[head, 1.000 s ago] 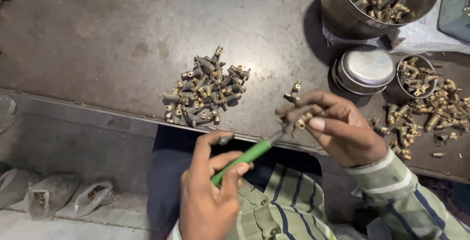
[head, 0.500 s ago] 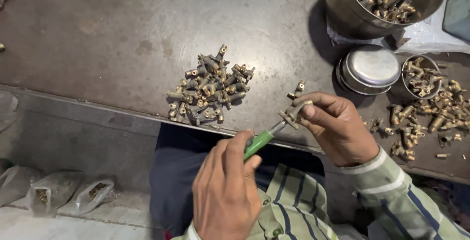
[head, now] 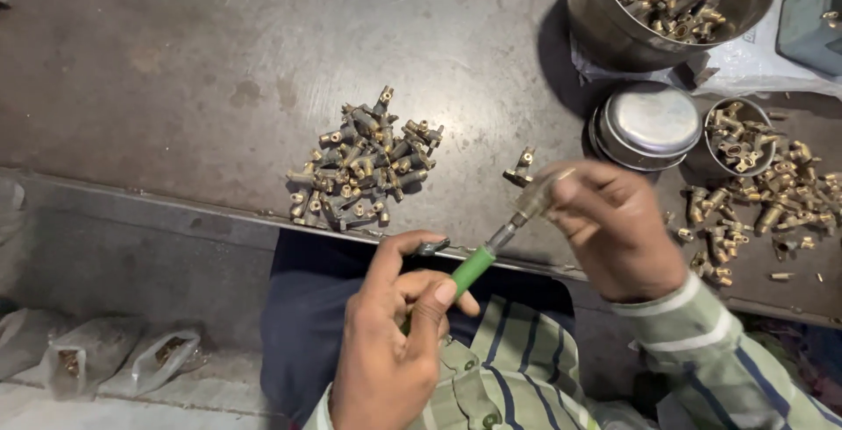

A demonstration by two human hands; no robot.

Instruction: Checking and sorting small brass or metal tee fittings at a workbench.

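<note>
Dark metal worktop [head: 175,71], scuffed, front edge over the person's lap. Left hand [head: 390,342] wrapped tight around a green-handled screwdriver [head: 474,268]; its tip meets a small brass fitting [head: 537,200] pinched in the right hand [head: 614,228] just above the worktop edge. Pile of brass fittings [head: 364,167] left of it; steel pot [head: 667,5] of parts, round tin [head: 653,123] behind.

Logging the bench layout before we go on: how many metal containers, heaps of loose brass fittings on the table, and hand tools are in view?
Metal containers: 3 (large pot, lidded tin, small cup)
Loose heaps on the table: 2 (centre heap, right heap)
Hand tools: 1 (green-handled screwdriver)
Total: 6
</note>
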